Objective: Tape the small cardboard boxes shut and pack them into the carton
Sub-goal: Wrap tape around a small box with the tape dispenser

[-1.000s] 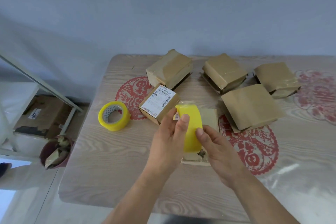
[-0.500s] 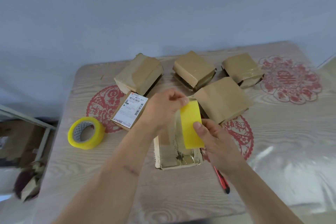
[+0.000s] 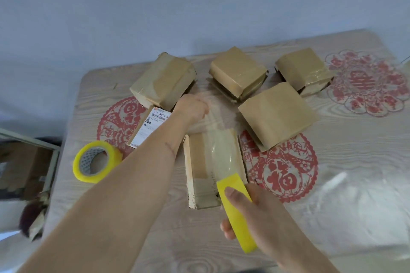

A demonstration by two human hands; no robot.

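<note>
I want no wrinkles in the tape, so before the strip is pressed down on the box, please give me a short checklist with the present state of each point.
1. The left hand pinches the free end of the tape strip: ok.
2. The right hand grips the yellow tape roll at the near side: ok.
3. The strip spans the open-topped box from its far edge to its near edge: ok.
4. The strip is taut and flat, without folds: cannot tell, it is clear and blurred.
5. The strip is centred over the seam: cannot tell.
6. The box lies flat on the table, apart from the other boxes: ok.
</note>
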